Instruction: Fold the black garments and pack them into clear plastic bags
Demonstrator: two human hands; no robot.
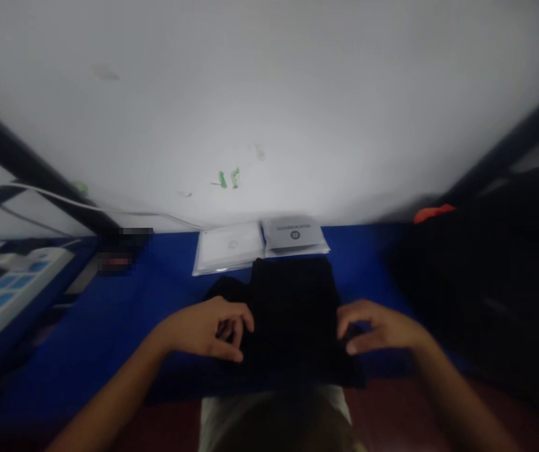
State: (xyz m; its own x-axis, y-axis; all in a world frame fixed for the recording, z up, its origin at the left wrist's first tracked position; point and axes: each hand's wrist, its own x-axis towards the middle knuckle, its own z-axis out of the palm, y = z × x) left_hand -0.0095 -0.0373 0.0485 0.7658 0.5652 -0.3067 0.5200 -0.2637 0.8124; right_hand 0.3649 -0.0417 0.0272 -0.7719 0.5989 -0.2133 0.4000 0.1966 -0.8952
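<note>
"What takes up most of the view from here?"

"The pale wall (325,113) behind the workplace. Below it spreads the blue table (109,326), running from the left side across to the dark heap (485,282) on the right."

"What is that heap?"

"Too dark for me to tell. It's big, though."

"And the black cloth (292,301)?"

"In the middle of the table, right in front of the person. It lies fairly flat, with a squarish upper end and a smaller dark lump sticking out at its left. The folds are lost in the gloom."

"I see a pale tray (19,289) too, far left, with blue compartments."

"Yes, well apart from the cloth. Now look at the hands. The left hand (224,329) is at the cloth's left side, fingers curled, a narrow gap between thumb and forefinger. The right hand (366,328) is at the right edge, bent much the same way."

"Are they gripping it?"

"I can't tell; the cloth is too black under the fingertips."

"Beyond it sit two flat packets, a white packet (231,246) and, just beside it, a grey packet (295,237) with a round emblem."

"And smallest, the green marks (228,179) on the wall."
</note>
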